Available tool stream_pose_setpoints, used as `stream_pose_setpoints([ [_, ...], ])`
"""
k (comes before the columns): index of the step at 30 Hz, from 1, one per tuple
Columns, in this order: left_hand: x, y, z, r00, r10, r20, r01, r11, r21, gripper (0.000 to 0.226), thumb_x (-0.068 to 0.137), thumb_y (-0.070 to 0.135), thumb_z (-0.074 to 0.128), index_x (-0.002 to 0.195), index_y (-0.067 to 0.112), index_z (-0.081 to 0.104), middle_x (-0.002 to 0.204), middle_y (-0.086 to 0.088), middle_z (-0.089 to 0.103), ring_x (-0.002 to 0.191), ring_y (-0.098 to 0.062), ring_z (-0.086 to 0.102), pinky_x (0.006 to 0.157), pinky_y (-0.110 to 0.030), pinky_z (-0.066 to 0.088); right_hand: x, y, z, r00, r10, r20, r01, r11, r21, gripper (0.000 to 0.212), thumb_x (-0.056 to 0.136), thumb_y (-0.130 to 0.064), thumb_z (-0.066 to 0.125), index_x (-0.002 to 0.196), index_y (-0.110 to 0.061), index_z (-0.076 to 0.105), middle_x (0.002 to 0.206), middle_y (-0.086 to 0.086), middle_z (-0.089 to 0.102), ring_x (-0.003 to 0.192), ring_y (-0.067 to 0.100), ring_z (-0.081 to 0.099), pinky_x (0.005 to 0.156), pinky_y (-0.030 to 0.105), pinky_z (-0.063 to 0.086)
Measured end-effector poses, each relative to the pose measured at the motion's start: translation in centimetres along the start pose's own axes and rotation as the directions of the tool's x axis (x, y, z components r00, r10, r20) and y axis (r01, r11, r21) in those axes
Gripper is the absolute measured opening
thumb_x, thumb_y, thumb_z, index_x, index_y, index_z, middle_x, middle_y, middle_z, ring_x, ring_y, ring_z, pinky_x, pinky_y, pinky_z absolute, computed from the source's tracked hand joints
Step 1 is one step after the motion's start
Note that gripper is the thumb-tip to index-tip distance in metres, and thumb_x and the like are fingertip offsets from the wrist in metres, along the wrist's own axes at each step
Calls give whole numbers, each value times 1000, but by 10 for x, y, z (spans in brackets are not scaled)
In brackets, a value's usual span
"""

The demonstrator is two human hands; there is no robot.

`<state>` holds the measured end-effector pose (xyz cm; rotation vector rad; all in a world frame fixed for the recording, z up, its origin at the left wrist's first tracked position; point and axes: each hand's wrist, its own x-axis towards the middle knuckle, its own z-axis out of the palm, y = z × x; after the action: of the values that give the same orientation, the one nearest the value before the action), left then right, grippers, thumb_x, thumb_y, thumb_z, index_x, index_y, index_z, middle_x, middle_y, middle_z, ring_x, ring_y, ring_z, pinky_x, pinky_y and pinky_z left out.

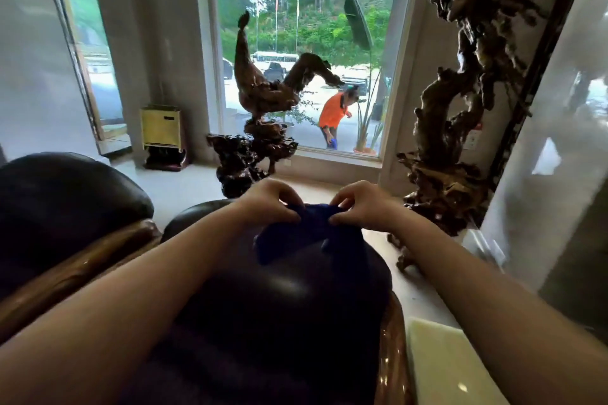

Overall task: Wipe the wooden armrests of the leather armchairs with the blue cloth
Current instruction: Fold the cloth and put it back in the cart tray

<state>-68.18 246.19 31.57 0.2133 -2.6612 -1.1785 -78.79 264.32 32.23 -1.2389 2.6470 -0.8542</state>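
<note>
The blue cloth hangs bunched over the dark leather top of the near armchair. My left hand pinches its upper left edge and my right hand pinches its upper right edge, holding it between them. A glossy wooden armrest runs along the near chair's right side. A second leather armchair stands at the left, with its wooden armrest sloping toward me. Neither hand touches an armrest.
A dark root carving stands on the floor by the window, and a taller one rises at the right. A pale stone tabletop sits at the lower right. A yellow box stands by the wall. A person in orange bends outside.
</note>
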Motion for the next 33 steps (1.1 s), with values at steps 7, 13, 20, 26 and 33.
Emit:
stream_pose_setpoints([
  [7,-115,-51,-137,991,-51,-122,49,999,-14,23,68,3,71,70,26,70,78,0,71,75,-14,66,67,-23,55,20,-167,58,969,-232,84,233,972,-8,21,71,-18,76,91,-11,71,91,17,71,83,27,66,76,37,52],
  [13,-235,-117,-251,975,-158,-156,158,987,-15,17,72,3,69,87,10,71,88,-7,71,80,-12,68,68,-23,56,32,-314,150,923,-349,163,353,936,5,26,72,-25,76,96,-16,70,88,5,70,76,14,63,68,24,50],
  [20,-368,-195,-380,899,-311,-308,351,933,83,17,71,12,70,85,22,72,72,12,68,64,1,63,52,-11,45,49,-487,263,820,-507,266,489,862,136,14,71,-24,76,80,-29,66,73,-13,63,68,2,59,54,15,48],
  [26,-438,-252,-460,822,-379,-425,444,894,62,23,75,8,69,97,11,70,94,-5,70,79,-10,63,59,-11,50,77,-599,334,714,-615,335,602,783,155,20,72,-29,75,91,-26,70,74,-15,62,67,-2,58,55,10,38],
  [33,-487,-332,-554,696,-481,-533,563,827,-11,21,76,8,68,96,14,69,82,3,65,70,-1,60,49,-9,47,143,-720,424,565,-711,419,698,683,218,27,72,-26,76,96,-17,69,92,3,68,80,15,65,59,16,49],
])
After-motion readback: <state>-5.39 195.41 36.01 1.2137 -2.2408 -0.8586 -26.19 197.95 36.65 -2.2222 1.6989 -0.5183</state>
